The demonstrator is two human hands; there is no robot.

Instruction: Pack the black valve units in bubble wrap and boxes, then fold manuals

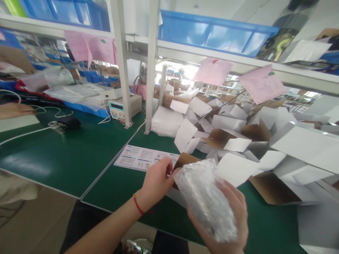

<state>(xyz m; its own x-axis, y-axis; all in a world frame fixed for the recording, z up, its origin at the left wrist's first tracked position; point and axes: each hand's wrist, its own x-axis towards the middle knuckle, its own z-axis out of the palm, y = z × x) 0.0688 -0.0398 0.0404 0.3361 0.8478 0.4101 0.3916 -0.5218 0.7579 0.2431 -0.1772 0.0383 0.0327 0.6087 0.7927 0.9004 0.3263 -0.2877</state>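
A bubble-wrapped package is gripped in my right hand, its fingers wrapped round the side; what lies inside the wrap cannot be made out. My left hand, with a red string at the wrist, has its fingers curled on the edge of an open white cardboard box with a brown inside. The package is tilted over this box and hides most of it. A printed instruction sheet lies flat behind my left hand.
Many open white boxes are heaped on the right of the green table. A stack of clear plastic wrap stands behind. Shelf posts rise near a power supply. Another person's hand is at far left.
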